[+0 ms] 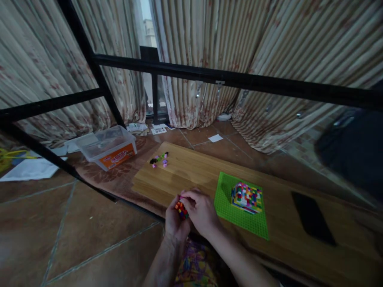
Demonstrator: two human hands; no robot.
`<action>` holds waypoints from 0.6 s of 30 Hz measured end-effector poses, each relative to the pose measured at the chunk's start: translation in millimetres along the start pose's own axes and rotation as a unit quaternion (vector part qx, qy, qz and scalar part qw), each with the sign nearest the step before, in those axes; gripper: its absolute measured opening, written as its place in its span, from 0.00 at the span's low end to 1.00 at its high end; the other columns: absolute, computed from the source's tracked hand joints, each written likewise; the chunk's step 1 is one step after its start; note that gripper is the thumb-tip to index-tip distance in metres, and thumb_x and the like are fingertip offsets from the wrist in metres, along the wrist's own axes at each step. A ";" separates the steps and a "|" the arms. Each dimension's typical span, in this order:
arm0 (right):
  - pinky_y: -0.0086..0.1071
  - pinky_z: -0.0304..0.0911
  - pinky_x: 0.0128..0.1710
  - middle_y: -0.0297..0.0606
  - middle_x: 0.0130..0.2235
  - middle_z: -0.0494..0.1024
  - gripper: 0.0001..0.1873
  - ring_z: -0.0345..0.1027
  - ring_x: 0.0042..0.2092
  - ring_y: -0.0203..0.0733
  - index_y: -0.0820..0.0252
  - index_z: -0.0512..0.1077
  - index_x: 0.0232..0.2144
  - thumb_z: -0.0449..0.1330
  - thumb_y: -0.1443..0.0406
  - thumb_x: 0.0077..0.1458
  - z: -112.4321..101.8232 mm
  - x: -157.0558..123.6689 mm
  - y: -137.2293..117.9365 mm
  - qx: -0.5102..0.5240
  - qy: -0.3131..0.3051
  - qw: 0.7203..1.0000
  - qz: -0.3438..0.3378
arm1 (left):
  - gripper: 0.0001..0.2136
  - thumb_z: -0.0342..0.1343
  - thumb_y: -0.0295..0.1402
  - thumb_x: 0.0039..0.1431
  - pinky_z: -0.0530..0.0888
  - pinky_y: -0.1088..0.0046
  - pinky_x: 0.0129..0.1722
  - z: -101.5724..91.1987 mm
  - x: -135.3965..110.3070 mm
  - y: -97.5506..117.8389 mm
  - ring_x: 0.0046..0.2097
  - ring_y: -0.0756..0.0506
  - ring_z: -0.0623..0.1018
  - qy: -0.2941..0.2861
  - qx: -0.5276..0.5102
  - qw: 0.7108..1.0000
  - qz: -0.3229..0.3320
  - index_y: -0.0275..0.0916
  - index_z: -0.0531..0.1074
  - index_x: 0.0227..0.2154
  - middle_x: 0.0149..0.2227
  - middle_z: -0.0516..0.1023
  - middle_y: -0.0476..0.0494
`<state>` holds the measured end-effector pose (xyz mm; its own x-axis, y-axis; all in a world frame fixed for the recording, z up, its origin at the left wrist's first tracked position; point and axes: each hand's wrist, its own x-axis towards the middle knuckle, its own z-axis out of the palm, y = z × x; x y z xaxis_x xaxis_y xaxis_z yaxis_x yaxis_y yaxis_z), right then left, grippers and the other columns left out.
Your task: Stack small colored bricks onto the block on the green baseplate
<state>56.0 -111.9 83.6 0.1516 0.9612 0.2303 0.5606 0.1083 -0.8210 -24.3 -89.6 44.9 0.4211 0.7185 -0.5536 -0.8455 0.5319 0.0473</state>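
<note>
My left hand [175, 223] and my right hand [201, 211] meet at the near edge of a low wooden board [194, 167]. Together they grip a small multicoloured brick block [181, 210], with fingers curled round it. To the right a green baseplate [230, 199] lies on the board, and a multicoloured cube of bricks [247, 197] stands on it. A little heap of loose bricks [159, 159], black, green and pink, lies at the board's far left corner.
A clear plastic tub with an orange label [106, 146] stands on the tiled floor at the left. A black phone [312, 217] lies on the board at the right. Black metal bars [227, 79] cross in front of striped curtains. Papers lie on the floor.
</note>
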 end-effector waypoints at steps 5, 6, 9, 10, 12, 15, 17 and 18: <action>0.31 0.68 0.35 0.36 0.33 0.78 0.07 0.72 0.35 0.38 0.56 0.77 0.33 0.60 0.63 0.52 -20.8 -11.0 11.0 0.217 0.066 0.968 0.103 | 0.12 0.45 0.26 0.62 0.77 0.75 0.32 8.3 0.4 -11.2 0.32 0.49 0.79 0.028 0.010 0.999 -0.015 0.32 0.74 0.30 0.28 0.78 0.43; 0.31 0.68 0.33 0.36 0.31 0.79 0.07 0.72 0.33 0.38 0.56 0.77 0.33 0.61 0.62 0.51 -29.1 -14.6 12.3 0.276 0.068 0.949 0.138 | 0.12 0.45 0.26 0.62 0.77 0.75 0.30 9.2 -0.2 -12.9 0.31 0.49 0.79 0.034 0.019 0.999 -0.019 0.32 0.74 0.30 0.28 0.78 0.43; 0.29 0.68 0.32 0.36 0.31 0.79 0.10 0.72 0.31 0.36 0.57 0.77 0.33 0.65 0.61 0.47 -57.0 -28.6 12.6 0.427 0.081 0.877 0.207 | 0.11 0.45 0.26 0.62 0.75 0.79 0.26 11.3 -2.4 -19.6 0.29 0.52 0.77 0.031 0.042 0.997 -0.065 0.32 0.72 0.30 0.28 0.76 0.43; 0.29 0.68 0.32 0.36 0.32 0.80 0.10 0.72 0.32 0.35 0.57 0.78 0.34 0.66 0.62 0.45 -65.9 -33.7 12.1 0.465 0.087 0.855 0.213 | 0.11 0.45 0.27 0.62 0.74 0.81 0.24 12.2 -3.0 -22.6 0.27 0.53 0.76 0.025 0.045 0.995 -0.086 0.32 0.71 0.29 0.27 0.74 0.44; 0.27 0.68 0.32 0.37 0.33 0.80 0.11 0.73 0.33 0.35 0.58 0.78 0.33 0.67 0.63 0.44 -80.9 -43.0 11.6 0.525 0.100 0.816 0.221 | 0.12 0.44 0.28 0.63 0.70 0.85 0.19 14.8 -3.2 -29.5 0.24 0.55 0.73 0.009 0.047 0.991 -0.126 0.32 0.70 0.28 0.26 0.71 0.46; 0.26 0.69 0.34 0.37 0.32 0.80 0.11 0.73 0.34 0.35 0.58 0.79 0.33 0.68 0.65 0.43 -98.0 -52.6 15.1 0.574 0.123 0.775 0.235 | 0.12 0.42 0.30 0.64 0.64 0.88 0.15 22.4 -0.5 -40.9 0.22 0.57 0.69 -0.001 0.053 0.986 -0.157 0.33 0.68 0.28 0.25 0.67 0.48; 0.27 0.69 0.35 0.36 0.31 0.80 0.10 0.74 0.34 0.35 0.57 0.79 0.32 0.68 0.66 0.42 -109.2 -57.2 21.8 0.583 0.148 0.761 0.242 | 0.12 0.42 0.30 0.65 0.62 0.89 0.14 30.2 3.5 -47.8 0.21 0.58 0.68 -0.005 0.069 0.984 -0.162 0.33 0.66 0.28 0.24 0.65 0.50; 0.27 0.69 0.36 0.36 0.31 0.80 0.10 0.74 0.35 0.36 0.57 0.79 0.32 0.69 0.66 0.42 -115.6 -59.7 26.7 0.582 0.162 0.758 0.244 | 0.12 0.42 0.30 0.65 0.60 0.89 0.13 34.7 6.2 -50.9 0.21 0.58 0.68 -0.009 0.078 0.984 -0.163 0.34 0.66 0.28 0.24 0.64 0.50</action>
<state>155.9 -195.8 108.3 0.4072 0.8669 -0.2876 -0.6973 0.0917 -0.7108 32.7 -96.7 67.9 0.6681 0.5051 -0.5464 -0.6047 0.7965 -0.0030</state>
